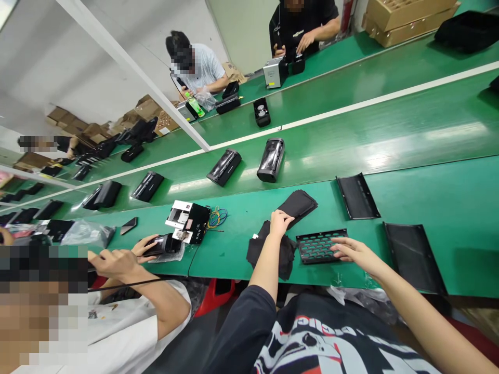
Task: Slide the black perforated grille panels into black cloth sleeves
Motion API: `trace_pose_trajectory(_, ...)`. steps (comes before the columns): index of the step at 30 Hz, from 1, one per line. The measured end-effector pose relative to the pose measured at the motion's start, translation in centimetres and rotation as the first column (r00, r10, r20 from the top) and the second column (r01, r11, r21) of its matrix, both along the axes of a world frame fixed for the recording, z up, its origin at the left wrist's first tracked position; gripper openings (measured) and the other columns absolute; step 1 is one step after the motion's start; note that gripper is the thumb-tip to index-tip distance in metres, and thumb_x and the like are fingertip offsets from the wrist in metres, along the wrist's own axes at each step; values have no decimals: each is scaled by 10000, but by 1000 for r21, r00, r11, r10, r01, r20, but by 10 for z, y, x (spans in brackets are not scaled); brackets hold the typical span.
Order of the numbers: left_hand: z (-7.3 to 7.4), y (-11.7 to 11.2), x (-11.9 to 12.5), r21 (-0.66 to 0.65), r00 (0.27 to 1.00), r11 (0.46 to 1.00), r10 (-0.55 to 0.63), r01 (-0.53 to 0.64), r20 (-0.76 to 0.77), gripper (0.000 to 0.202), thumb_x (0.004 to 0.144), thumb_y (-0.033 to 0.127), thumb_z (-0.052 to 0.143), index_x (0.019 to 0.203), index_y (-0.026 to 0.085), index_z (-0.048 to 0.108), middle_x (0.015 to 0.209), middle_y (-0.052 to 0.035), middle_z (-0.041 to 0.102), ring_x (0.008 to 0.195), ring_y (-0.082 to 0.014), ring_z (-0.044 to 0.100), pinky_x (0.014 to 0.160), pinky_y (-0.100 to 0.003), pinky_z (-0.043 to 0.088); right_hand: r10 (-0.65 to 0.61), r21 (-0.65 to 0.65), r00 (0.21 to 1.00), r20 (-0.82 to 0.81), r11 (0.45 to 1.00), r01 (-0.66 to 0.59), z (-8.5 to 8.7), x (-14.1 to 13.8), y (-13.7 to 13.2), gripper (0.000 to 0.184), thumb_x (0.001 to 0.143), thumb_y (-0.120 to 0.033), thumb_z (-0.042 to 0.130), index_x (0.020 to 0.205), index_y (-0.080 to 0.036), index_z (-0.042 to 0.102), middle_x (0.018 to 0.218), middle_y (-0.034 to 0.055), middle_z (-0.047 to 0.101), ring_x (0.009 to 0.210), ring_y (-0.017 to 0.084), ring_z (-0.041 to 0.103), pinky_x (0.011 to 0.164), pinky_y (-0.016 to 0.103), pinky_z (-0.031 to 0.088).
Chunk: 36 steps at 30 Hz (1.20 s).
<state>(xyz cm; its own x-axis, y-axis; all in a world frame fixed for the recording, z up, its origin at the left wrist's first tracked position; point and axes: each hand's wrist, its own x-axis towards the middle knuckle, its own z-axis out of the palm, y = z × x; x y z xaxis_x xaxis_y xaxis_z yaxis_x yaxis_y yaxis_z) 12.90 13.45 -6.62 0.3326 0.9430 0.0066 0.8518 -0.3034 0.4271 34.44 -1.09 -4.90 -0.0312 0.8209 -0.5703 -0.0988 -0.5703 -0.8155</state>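
My left hand (280, 222) rests fingers-down on a pile of black fabric sheets (286, 252), touching the top sheet. A second stack of the same black sheets (300, 203) lies just beyond it. My right hand (353, 250) lies flat with fingers apart on the right edge of a black perforated plastic grille (317, 245) on the green workbench (429, 197). Neither hand has lifted anything.
Two black panels (357, 196) (414, 257) lie to the right. Black speaker housings (271, 159) (224, 167) ride the green conveyor behind. A co-worker's hands (128, 254) at my left work on a black part beside an open device (189, 221). Other people sit across the line.
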Motion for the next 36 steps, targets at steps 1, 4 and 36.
trace_pose_trajectory(1,1,0,0,-5,1000,1000,9,-9,2,215,715,369,553,695,196,679,786,-41,615,814,-152,541,767,-275,428,-3,-2,1000,-9,1000,3,0,0,0,448,613,-452,579,950,-158,549,873,113,657,708,182,616,628,298,487)
trace_pose_trajectory(4,7,0,-2,-24,1000,1000,16,-16,3,269,751,379,497,664,196,674,689,-18,627,722,-135,554,698,-251,431,-13,-11,999,-40,1000,12,3,-1,2,425,620,-444,586,936,-162,555,856,105,658,690,174,614,628,298,487)
trace_pose_trajectory(36,102,-119,64,-650,100,660,669,377,737,501,681,490,533,1076,184,496,1181,-112,528,1069,-240,496,861,-374,421,-417,-11,663,-622,851,526,128,-43,23,195,716,-290,528,880,-212,599,883,7,678,896,198,601,772,339,512)
